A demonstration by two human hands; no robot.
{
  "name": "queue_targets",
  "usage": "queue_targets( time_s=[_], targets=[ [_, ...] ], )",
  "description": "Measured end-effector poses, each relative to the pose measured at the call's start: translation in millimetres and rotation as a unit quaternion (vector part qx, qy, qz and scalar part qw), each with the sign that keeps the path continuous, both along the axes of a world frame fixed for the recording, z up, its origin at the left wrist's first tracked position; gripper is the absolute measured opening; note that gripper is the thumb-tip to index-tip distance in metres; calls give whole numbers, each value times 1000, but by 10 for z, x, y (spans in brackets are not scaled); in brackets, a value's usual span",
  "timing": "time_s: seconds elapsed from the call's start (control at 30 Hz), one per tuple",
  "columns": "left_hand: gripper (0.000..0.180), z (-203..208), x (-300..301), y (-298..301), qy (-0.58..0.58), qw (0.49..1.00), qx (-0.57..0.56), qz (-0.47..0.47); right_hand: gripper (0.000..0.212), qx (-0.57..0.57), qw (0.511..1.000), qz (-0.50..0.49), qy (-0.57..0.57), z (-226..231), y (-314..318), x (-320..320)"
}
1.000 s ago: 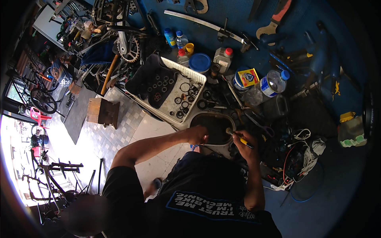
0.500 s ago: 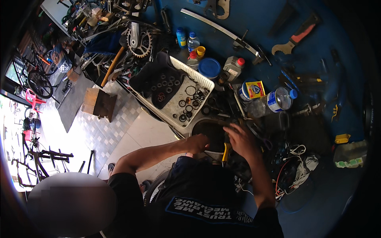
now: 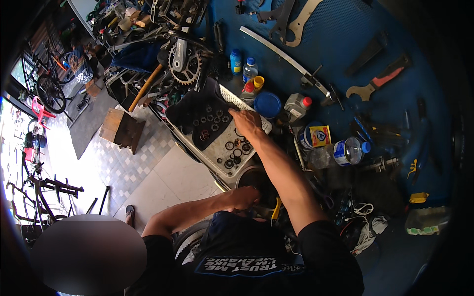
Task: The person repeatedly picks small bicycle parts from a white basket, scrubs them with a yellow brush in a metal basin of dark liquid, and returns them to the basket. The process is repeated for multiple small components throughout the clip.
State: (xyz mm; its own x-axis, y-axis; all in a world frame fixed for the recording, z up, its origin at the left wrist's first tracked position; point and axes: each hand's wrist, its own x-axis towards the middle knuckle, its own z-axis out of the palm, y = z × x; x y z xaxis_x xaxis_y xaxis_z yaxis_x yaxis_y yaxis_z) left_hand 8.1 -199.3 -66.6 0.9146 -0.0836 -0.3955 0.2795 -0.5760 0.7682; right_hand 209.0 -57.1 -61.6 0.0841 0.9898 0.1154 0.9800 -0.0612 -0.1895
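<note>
Fingers point(image 3: 234, 114): right hand point(image 3: 245, 121) half-bent over tray point(image 3: 216, 154), left hand point(image 3: 244, 198) curled over basin point(image 3: 250, 177); holds unclear.

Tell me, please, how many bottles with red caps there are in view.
2: one red-capped bottle beside the yellow container, the other to the right of the round blue lid. More may be hidden.

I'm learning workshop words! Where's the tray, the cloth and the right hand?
Tray point(image 3: 216, 144), head view: bare bottom.
Cloth point(image 3: 194, 109), head view: bare upper part.
Right hand point(image 3: 247, 122), head view: its back.
</note>
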Motion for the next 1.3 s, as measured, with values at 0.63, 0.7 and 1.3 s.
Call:
queue_targets(
  time_s=[0.63, 0.7, 1.3],
  targets=[
    [78, -254, -67, -25, -122, 992, -44, -6, 25, -83, 994, -31, 70, 10, 43, -160],
    [80, 26, -49, 48, -68, 997, -44, -3, 27, -27, 991, -27, 127, -38, 3, -205],
    [59, -19, -137, 5, -165, 982, -78, 46, 32, -37, 989, -86, 114, -41, 181, -306]
  ],
)
